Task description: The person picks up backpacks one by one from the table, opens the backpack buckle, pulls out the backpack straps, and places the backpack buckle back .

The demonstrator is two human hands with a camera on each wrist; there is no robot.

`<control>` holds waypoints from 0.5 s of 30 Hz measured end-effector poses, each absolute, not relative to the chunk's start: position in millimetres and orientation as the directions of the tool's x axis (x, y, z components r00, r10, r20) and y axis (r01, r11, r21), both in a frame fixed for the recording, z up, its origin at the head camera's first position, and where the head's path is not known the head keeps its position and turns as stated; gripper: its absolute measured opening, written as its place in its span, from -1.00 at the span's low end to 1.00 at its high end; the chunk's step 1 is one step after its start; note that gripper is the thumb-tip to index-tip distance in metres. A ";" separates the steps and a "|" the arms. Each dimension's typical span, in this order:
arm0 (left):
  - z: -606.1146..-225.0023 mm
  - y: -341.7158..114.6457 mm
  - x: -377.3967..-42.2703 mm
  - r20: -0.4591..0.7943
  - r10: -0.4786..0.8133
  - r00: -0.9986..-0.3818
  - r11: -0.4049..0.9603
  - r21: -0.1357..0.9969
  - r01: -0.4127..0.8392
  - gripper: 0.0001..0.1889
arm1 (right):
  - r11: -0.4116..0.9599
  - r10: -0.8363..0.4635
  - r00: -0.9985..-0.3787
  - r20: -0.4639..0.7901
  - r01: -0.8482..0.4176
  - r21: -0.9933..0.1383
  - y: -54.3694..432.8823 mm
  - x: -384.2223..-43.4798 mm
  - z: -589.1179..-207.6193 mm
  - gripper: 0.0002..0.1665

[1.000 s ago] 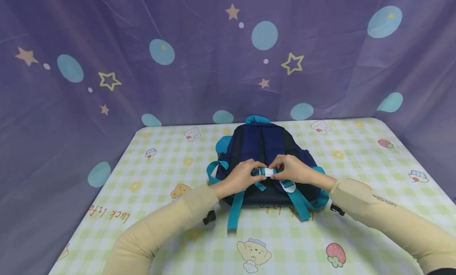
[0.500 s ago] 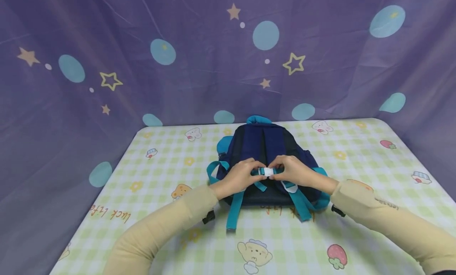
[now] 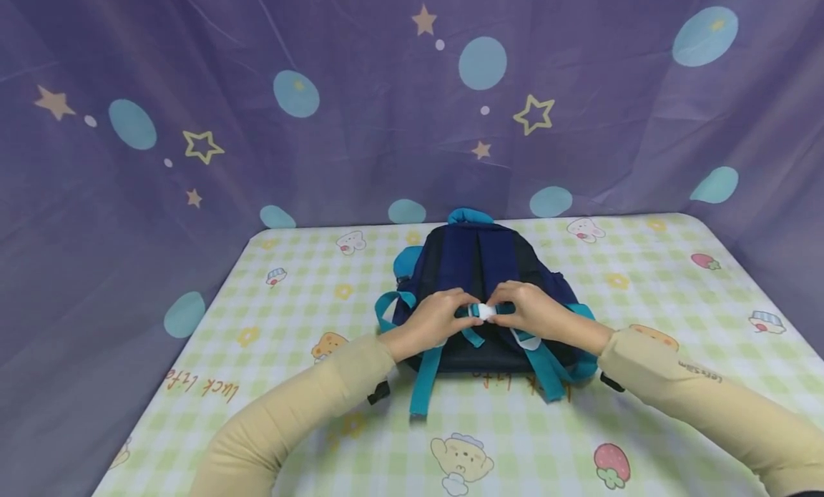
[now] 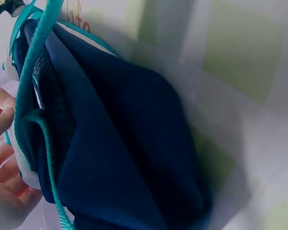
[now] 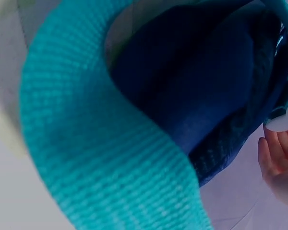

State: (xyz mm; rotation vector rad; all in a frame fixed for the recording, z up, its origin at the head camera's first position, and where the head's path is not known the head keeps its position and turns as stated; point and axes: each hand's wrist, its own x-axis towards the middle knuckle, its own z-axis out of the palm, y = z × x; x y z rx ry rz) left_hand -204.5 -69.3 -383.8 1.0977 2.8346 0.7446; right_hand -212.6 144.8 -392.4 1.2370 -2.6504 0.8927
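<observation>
A dark blue and black backpack lies on the table with its shoulder straps facing up. Across its lower middle, a white buckle on teal webbing is held between both hands. My left hand pinches the buckle's left end, thumb below and fingers above. From the other side, my right hand pinches its right end the same way. In the left wrist view the backpack's dark side fills the middle. A wide teal strap covers much of the right wrist view.
Loose teal straps hang over the backpack's front edge onto the checked tablecloth. Black buckle pieces lie at either side of the bag. A purple curtain hangs behind the table.
Both hands stay at the white buckle with almost no movement. The whole head view has shifted slightly to the right. The right hand now covers a little more of the buckle's right end.
</observation>
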 end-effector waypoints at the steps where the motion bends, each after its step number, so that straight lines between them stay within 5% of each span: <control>1: -383.7 -69.4 -204.6 0.153 0.640 -0.753 0.641 0.434 0.633 -0.68 | 0.504 -0.678 -0.668 0.307 -0.726 -0.467 144.7 -212.4 -391.9 -0.89; 15: -384.2 -76.6 -207.5 0.127 0.581 -0.804 0.635 0.548 0.545 -0.70 | 0.542 -0.644 -0.714 0.274 -0.679 -0.495 153.0 -211.3 -388.6 -0.91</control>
